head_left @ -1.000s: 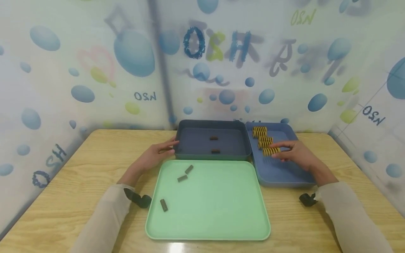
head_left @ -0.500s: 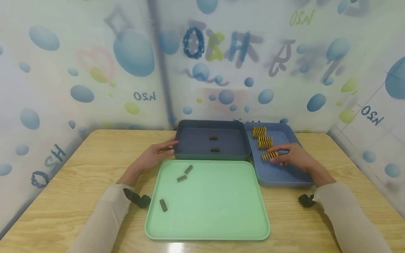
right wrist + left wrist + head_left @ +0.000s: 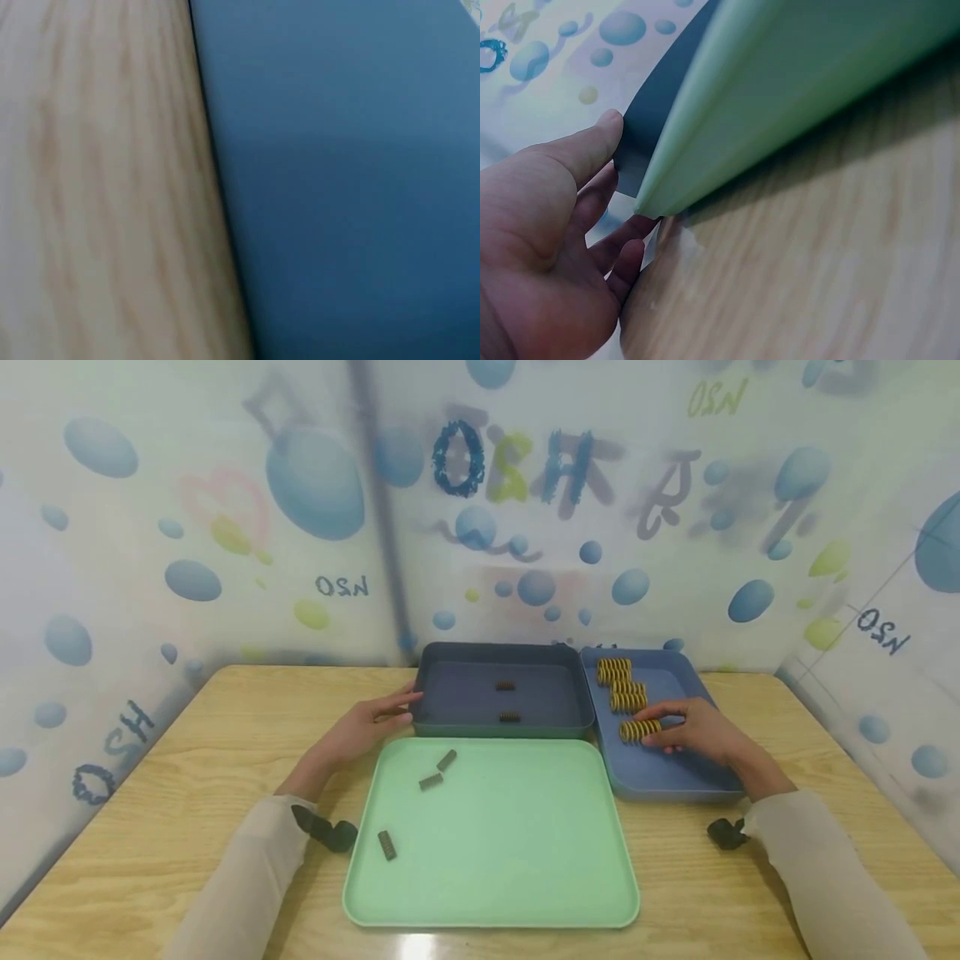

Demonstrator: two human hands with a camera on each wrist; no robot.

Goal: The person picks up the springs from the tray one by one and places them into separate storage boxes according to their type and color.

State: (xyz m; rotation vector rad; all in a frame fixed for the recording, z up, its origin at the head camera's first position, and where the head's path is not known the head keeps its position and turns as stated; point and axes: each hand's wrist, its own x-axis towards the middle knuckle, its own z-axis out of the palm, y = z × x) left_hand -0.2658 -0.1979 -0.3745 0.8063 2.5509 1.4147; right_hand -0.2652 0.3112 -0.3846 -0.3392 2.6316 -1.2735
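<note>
Yellow spring [image 3: 632, 732], lying on its side in the blue tray [image 3: 678, 796], pinched at its right end between the thumb and fingers of the right hand [image 3: 699, 728]. Other yellow springs [image 3: 628, 697] lie just beyond it along the tray's left side; they overlap, and their exact number cannot be told. Compared with 1.0 s earlier, the fingers have closed from a loose reach across the spring to a grasp on it, and the spring sits slightly nearer the person, with a clearer gap from its neighbours. The work is judged to be at the gripping step, 1 spring being set apart from the rest but within the tray.

To the left, the dark tray [image 3: 457, 689] holds 2 dark springs, 1 farther [image 3: 506, 686] and 1 nearer [image 3: 510, 717]. The left hand [image 3: 360, 728] is at its left wall, grasping nothing, fingers loosely extended; in the left wrist view the thumb meets the tray's side. In front, the green tray [image 3: 510, 843] bears 3 small springs [image 3: 386, 845] toward its left side. All 3 trays stand on the table [image 3: 240, 718], before a patterned backdrop [image 3: 536, 556]. The right wrist view shows no fingers.
</note>
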